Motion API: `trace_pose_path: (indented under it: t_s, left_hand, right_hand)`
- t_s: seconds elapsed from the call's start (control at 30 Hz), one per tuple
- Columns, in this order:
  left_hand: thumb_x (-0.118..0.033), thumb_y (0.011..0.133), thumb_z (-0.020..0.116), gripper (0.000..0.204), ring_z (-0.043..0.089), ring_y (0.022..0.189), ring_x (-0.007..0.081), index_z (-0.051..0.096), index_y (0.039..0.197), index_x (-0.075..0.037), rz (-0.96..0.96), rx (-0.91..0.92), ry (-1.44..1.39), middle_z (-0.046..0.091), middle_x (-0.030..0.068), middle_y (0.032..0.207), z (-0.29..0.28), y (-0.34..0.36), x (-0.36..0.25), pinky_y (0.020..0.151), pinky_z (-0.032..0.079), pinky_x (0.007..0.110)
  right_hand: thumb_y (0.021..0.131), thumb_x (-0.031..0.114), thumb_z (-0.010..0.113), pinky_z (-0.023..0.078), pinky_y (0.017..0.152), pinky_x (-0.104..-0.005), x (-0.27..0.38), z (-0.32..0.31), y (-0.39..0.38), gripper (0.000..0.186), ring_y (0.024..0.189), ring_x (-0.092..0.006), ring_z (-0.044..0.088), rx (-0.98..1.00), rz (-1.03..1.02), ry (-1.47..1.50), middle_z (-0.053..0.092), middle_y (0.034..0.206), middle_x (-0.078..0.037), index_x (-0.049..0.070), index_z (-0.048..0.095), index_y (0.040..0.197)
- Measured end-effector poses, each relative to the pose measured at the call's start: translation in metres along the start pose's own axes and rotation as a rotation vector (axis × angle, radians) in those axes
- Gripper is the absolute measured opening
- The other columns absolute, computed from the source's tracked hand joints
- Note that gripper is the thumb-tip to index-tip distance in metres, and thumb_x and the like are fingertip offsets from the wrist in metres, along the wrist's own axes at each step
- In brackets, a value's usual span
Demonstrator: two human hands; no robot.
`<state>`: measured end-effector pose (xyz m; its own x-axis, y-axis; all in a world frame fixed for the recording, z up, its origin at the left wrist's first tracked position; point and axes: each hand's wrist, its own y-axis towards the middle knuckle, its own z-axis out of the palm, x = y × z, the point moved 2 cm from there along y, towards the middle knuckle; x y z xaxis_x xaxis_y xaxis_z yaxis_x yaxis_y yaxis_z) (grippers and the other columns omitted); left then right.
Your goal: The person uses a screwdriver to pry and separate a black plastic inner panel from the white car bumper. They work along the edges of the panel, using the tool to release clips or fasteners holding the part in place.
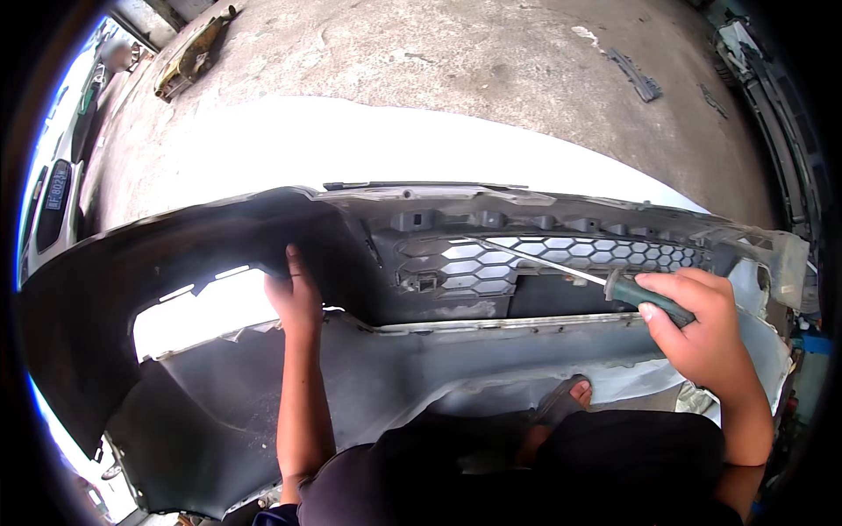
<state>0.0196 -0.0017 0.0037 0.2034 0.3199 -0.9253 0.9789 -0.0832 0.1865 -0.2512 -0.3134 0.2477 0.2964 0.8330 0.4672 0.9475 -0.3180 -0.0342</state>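
Note:
A large dark plastic car bumper (412, 351) lies across the view in front of me, its hollow inner side showing. My left hand (299, 298) grips its edge beside the big opening on the left; one finger or thumb points up along the black plastic, and the others are partly hidden. In my right hand (702, 329) is a screwdriver (653, 298) with a dark green handle, fingers wrapped round it. Its long thin shaft slants left across the honeycomb grille (605, 252), the tip at the grille's upper left part. Whether the tip touches the plastic I cannot tell.
A white sheet (377, 145) spreads on the concrete floor (491, 53) beyond the bumper. A yellowish car part (195, 54) and a grey plastic piece (635, 74) lie farther off. Vehicles (57, 202) stand at far left; dark long parts (772, 114) line the right. My foot (579, 393) is below.

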Motion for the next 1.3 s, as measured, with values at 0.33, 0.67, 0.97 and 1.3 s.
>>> trace_pose_path:
  t_s: [0.33, 0.67, 0.97, 1.3]
  left_hand:
    - [-0.025, 0.102, 0.058, 0.033, 0.061, 0.086, 0.0143, 0.062, 0.110, 0.007, 0.062, -0.051, 0.013, 0.069, 0.0100, 0.097, -0.006, 0.009, -0.013, 0.080, 0.048, 0.029]
    - [-0.024, 0.102, 0.057, 0.032, 0.061, 0.084, 0.0140, 0.063, 0.107, 0.007, 0.082, -0.054, 0.047, 0.069, 0.0093, 0.092, -0.004, 0.010, -0.011, 0.078, 0.048, 0.028]
    - [-0.024, 0.102, 0.057, 0.033, 0.060, 0.081, 0.0138, 0.063, 0.106, 0.007, 0.068, -0.047, 0.002, 0.069, 0.0086, 0.089, -0.003, 0.010, -0.008, 0.076, 0.048, 0.028]
    - [-0.022, 0.102, 0.057, 0.030, 0.061, 0.081, 0.0138, 0.063, 0.106, 0.007, 0.126, -0.068, 0.098, 0.069, 0.0085, 0.089, -0.005, 0.010, -0.011, 0.076, 0.048, 0.028]
  right_hand:
    - [0.076, 0.000, 0.072, 0.047, 0.055, -0.0331, 0.013, 0.013, 0.010, 0.022, 0.057, -0.0253, 0.062, -0.044, -0.040, 0.084, 0.065, 0.070, -0.015, -0.003, 0.071, 0.098]
    - [0.080, 0.000, 0.069, 0.049, 0.061, -0.0294, 0.026, 0.008, 0.016, 0.020, 0.063, -0.0196, 0.066, -0.038, 0.068, 0.134, 0.069, 0.075, -0.014, -0.004, 0.070, 0.099]
    - [0.080, 0.004, 0.069, 0.051, 0.063, -0.0320, 0.038, 0.009, 0.032, 0.018, 0.064, -0.0267, 0.068, 0.024, 0.048, 0.101, 0.070, 0.076, -0.018, -0.004, 0.072, 0.096]
    - [0.076, 0.010, 0.073, 0.046, 0.059, -0.0380, 0.060, -0.014, 0.062, 0.027, 0.064, -0.0309, 0.061, 0.245, -0.184, -0.238, 0.066, 0.074, -0.017, 0.003, 0.073, 0.103]
